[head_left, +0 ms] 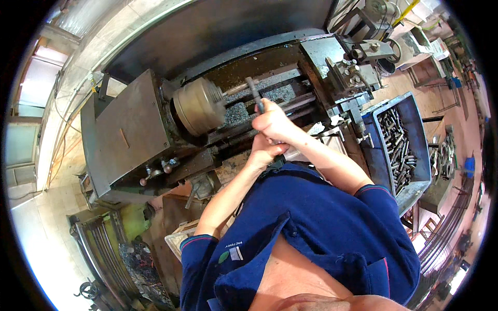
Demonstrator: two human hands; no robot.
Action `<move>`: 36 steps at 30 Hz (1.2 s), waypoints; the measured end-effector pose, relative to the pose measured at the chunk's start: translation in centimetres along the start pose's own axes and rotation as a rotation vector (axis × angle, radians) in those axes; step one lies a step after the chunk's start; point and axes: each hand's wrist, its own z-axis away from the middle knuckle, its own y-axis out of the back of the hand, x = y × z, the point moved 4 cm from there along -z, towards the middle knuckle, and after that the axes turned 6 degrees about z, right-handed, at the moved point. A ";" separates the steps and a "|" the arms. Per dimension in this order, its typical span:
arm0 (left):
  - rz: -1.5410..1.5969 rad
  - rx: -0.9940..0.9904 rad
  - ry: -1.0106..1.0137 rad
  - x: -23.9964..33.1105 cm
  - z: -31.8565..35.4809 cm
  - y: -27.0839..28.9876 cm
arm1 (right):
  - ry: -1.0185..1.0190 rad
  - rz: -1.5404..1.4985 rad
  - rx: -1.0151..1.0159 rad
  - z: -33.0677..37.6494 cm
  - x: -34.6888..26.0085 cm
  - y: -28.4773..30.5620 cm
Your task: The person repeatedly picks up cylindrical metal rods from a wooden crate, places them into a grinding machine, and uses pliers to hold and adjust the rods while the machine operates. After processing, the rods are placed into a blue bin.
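Two hands meet over the lathe bed (290, 93): the right hand (275, 124) has its grip clamped on a slim metal tool (254, 93) near the chuck (199, 106); the left hand (262, 153) sits just below, its grip hidden. That tool looks stiff, heavy and probably oily, best held low on its handle.

both hands (270, 136) on a tool (254, 93) beside the lathe chuck (198, 106)
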 end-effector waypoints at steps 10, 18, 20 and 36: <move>0.023 -0.058 -0.036 0.1 -0.2 -0.7 | 0.107 0.030 0.041 -0.5 0.5 0.4; -0.049 0.020 -0.019 -0.2 0.2 0.3 | 0.128 0.066 0.066 -0.3 -0.1 -0.1; -0.052 0.032 -0.115 0.2 0.6 0.2 | 0.114 0.029 0.011 0.2 -0.6 -0.4; -0.071 0.001 -0.076 0.5 0.5 -0.8 | 0.134 -0.059 -0.028 0.1 -0.2 0.5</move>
